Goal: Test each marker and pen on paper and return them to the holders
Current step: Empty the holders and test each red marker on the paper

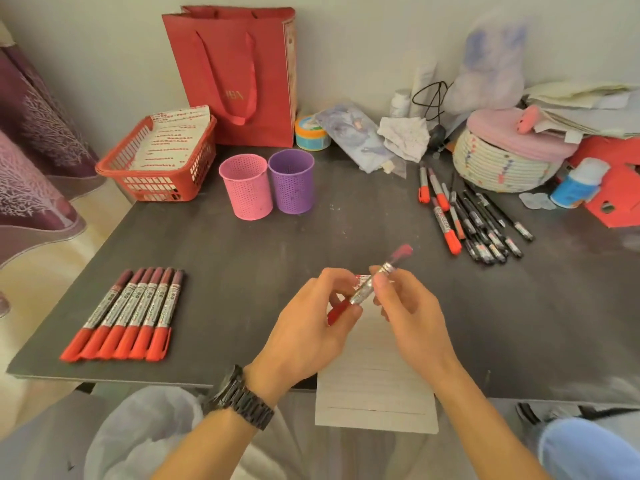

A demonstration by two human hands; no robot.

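- A red basket [157, 161] holding printed papers sits at the far left of the dark table [242, 265]; near the front left edge lies a tidy row of six red markers [126, 315], side by side and touching.
- A pink holder [246, 186] and a purple holder [291, 180] stand upright, just beside each other, in front of a red paper bag [239, 74].
- The left hand [308, 327], a dark watch [239, 398] on its wrist, pinches the red cap end of a red marker [367, 287]; the right hand [412, 313] grips the barrel; the marker is held tilted above the lined paper [375, 386], which overhangs the table's front edge.
- At the right, a loose pile of markers and pens [474, 218] lies near a woven basket [502, 164].
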